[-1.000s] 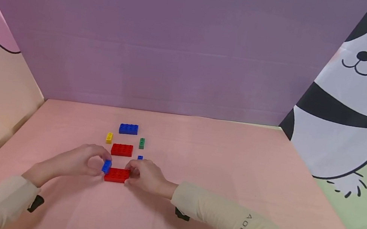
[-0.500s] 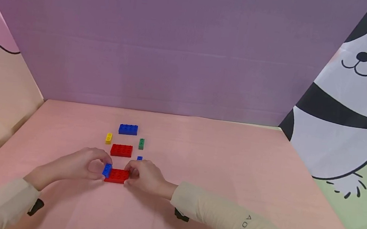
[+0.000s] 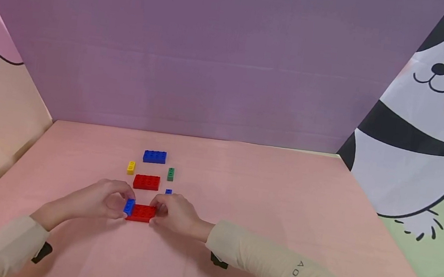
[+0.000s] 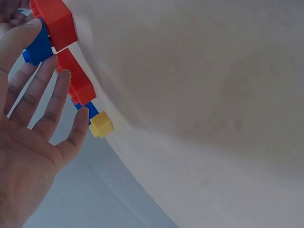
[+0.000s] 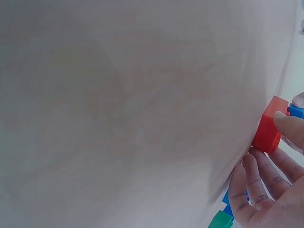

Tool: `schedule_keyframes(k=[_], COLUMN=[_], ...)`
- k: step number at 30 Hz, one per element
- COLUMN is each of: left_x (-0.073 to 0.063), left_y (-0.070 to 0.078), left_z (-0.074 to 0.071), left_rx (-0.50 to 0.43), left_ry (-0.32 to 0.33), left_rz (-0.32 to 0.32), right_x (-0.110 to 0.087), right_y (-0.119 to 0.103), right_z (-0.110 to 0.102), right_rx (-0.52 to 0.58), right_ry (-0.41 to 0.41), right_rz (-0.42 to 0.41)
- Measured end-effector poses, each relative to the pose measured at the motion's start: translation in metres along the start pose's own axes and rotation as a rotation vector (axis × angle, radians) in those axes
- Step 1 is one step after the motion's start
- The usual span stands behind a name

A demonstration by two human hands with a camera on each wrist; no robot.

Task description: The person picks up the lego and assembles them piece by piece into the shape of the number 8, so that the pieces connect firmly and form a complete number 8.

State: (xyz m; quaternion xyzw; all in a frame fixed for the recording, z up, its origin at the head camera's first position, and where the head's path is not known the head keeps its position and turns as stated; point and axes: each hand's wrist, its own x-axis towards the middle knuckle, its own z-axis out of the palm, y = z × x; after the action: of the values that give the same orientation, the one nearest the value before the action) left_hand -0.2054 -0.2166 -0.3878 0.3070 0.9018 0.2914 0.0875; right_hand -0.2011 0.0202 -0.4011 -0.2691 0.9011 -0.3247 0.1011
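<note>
In the head view, my left hand (image 3: 89, 201) pinches a small blue toy building brick (image 3: 129, 207) between thumb and fingers. That brick lies across the left end of the nearer red building brick (image 3: 143, 213), on its studded top. Fingers and thumb of my right hand (image 3: 180, 216) grip the red brick's right end. The left wrist view shows the blue brick (image 4: 40, 50) against the studded side of the red one (image 4: 59, 23); how tightly they join cannot be told. In the right wrist view, my right thumb lies on the red brick (image 5: 268, 128).
Beyond the hands, a second red brick (image 3: 146, 182) lies on the pink table (image 3: 260, 197). A yellow brick (image 3: 131, 168), a green brick (image 3: 170, 174) and a larger blue brick (image 3: 154, 157) stand farther back. Another small blue brick (image 3: 168, 192) is partly hidden behind my right hand.
My left hand has lowered the small blue brick onto the red brick's left end. It was tilted and slightly higher a second ago. The right hand has kept its grip and place.
</note>
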Motion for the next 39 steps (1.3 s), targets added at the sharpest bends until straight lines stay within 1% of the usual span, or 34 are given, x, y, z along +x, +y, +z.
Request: schedule_keyframes(k=[3,7,17,21,26,35,39], left_x=[0.0005,0.0010,0.0000,-0.0003,-0.0005,-0.0012,-0.0010], left_y=[-0.0016,-0.0027,-0.0012,-0.0018,-0.0021,0.0006,-0.0006], left_z=[0.0003,0.0003,0.0008,0.0017,0.0030,0.0024,0.0024], left_rx=[-0.004,-0.010,0.011,0.008,0.026,0.028,0.027], left_ry=[0.004,0.004,0.013,0.013,0.016,0.004,0.010], left_rz=[0.015,0.018,-0.005,-0.005,0.006,-0.017,-0.004], right_x=[-0.0002,-0.0003,0.0007,0.0006,0.0005,-0.0009,-0.0008], right_y=[-0.0004,-0.0008,0.0001,0.0000,-0.0004,0.0008,0.0013], right_z=[-0.0005,-0.0004,0.0010,0.0011,0.0010,0.0007,0.0009], right_rx=[-0.002,-0.001,-0.019,-0.021,-0.024,-0.014,-0.015], right_ry=[0.002,0.002,0.004,0.004,0.007,0.013,0.014], right_rz=[-0.001,-0.001,-0.019,-0.017,-0.012,-0.009,-0.011])
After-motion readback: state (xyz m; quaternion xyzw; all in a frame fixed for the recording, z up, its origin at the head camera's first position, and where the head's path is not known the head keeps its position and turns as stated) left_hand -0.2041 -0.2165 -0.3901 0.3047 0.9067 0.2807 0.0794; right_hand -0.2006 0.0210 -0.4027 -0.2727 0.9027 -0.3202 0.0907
